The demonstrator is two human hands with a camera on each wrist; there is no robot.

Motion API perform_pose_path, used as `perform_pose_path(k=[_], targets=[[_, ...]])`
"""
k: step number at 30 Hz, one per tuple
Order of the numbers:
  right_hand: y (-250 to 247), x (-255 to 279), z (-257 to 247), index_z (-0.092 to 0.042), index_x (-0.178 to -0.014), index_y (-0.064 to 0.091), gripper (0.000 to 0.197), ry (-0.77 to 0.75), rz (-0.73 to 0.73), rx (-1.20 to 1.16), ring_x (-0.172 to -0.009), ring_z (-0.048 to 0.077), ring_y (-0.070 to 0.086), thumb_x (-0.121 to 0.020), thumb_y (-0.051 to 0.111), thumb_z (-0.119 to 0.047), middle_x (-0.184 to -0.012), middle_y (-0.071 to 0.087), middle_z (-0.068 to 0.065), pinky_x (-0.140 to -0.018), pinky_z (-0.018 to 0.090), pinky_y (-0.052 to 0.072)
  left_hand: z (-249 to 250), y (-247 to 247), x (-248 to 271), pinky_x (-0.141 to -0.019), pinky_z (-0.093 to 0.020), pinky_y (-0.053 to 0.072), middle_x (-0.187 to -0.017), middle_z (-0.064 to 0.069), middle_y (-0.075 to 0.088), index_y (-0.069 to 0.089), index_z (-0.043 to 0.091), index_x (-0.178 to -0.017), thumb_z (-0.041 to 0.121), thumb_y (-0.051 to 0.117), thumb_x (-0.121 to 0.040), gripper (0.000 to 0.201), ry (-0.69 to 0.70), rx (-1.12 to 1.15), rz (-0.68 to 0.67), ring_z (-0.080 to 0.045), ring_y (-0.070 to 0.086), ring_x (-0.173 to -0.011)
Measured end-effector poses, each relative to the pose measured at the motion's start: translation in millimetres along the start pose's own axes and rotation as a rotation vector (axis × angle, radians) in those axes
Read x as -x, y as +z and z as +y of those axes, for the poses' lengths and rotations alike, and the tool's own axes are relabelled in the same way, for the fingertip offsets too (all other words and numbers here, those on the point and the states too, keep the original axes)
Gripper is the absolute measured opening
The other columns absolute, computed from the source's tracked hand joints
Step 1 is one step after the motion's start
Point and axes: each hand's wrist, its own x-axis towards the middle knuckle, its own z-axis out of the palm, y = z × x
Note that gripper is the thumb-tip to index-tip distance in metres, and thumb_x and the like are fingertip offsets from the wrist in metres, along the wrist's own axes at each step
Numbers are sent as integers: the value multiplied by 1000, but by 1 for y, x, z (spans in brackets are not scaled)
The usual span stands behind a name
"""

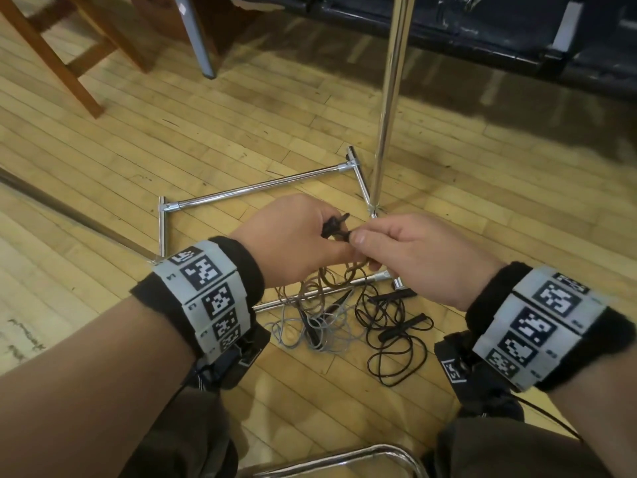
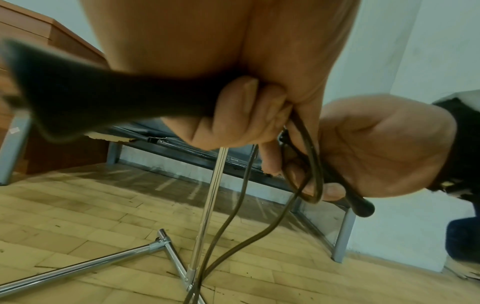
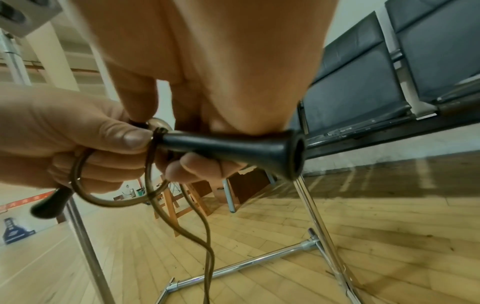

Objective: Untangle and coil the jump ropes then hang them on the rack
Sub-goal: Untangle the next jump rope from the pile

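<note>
Both hands meet above the floor pile, and each holds one black handle of the brown jump rope (image 1: 331, 277). My left hand (image 1: 327, 229) grips one handle (image 2: 103, 102) with curled fingers (image 2: 233, 115). My right hand (image 1: 360, 239) pinches the other flared handle (image 3: 233, 148), and a loop of brown cord (image 3: 116, 203) wraps around its neck. From the hands the cord hangs down to the floor. A grey rope (image 1: 310, 334) and a black rope (image 1: 389, 326) lie tangled below. The chrome rack pole (image 1: 389, 98) rises just beyond my hands.
The rack's chrome base frame (image 1: 258, 186) lies on the wooden floor around the pile. Wooden furniture legs (image 1: 51, 56) stand far left, and a grey metal leg (image 1: 200, 39) stands behind. Dark bench seats (image 3: 428, 51) line the back. A chrome chair tube (image 1: 344, 457) sits between my knees.
</note>
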Motion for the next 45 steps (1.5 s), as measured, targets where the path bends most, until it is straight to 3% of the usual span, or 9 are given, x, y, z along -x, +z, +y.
perform_pose_path(k=[8, 13, 17, 22, 25, 32, 36, 40, 45], targets=[[-13, -5, 13, -27, -95, 77, 24, 113, 198, -259, -70, 7, 71, -105, 55, -27, -82, 76, -2, -64, 24, 60, -12, -16, 0, -45, -24, 36, -54, 12, 49, 75, 24, -96, 43, 76, -91, 20, -37, 509, 191, -7, 41, -46], [-10, -7, 33, -35, -113, 67, 20, 277, 131, 162, -88, 11, 66, -101, 57, -22, -103, 70, -9, -65, 24, 50, -18, -22, -1, -51, -29, 33, -59, 12, 45, 73, 19, -98, 40, 76, -94, 21, -39, 594, 259, -10, 38, -50], [-8, -8, 22, -45, -141, 53, 47, 106, 122, 9, -107, -12, 55, -97, 57, -27, -128, 59, -26, -78, 10, 35, -16, -18, 0, -51, -28, 33, -51, 18, 44, 71, 31, -89, 45, 75, -94, 15, -11, 488, 243, -3, 38, -45], [-2, -7, 5, -38, -108, 65, 12, -23, 118, -19, -86, 16, 69, -100, 58, -43, -93, 74, -4, -78, 47, 58, -11, -18, 2, -50, -27, 31, -53, 18, 45, 74, 32, -92, 52, 79, -88, 21, 50, 531, 179, -3, 37, -45], [-4, -6, 5, -34, -100, 65, 11, -40, 202, -149, -65, 3, 64, -104, 54, -36, -73, 67, -9, -66, 34, 54, -15, -19, 1, -51, -29, 34, -62, 13, 47, 76, 32, -106, 59, 80, -80, 38, 2, 611, 198, -9, 39, -51], [-15, -5, -6, -9, -104, 64, 34, -133, 273, -607, -57, 22, 43, -100, 48, -38, -65, 46, 2, -55, 32, 45, -20, -7, -1, -61, -21, 47, -131, 25, 63, 48, 52, -147, 19, 80, -88, 74, -64, 290, 171, 4, 62, -61], [-13, -4, -13, 1, -89, 60, 53, -209, 188, -627, -59, 28, 38, -102, 44, -47, -64, 41, 14, -57, 31, 40, -15, 3, -3, -57, -23, 51, -98, 15, 68, 40, 58, -147, 29, 78, -91, 74, -54, 200, 193, -4, 66, -61], [-16, -1, -14, -18, -74, 59, 51, -175, 187, -679, -57, 22, 40, -99, 44, -60, -63, 43, 4, -60, 32, 44, -8, 7, -9, -45, -14, 43, -89, 23, 76, 67, 44, -115, 28, 69, -99, 22, -30, 289, 148, 2, 58, -50], [-42, -2, 1, -27, -67, 59, 54, 130, 622, -1083, -50, 17, 39, -95, 45, -71, -57, 38, -8, -63, 38, 47, -25, 4, -17, -38, -14, 39, -82, 17, 79, 69, 31, -102, 26, 61, -104, 9, -234, 264, 209, 3, 52, -40]])
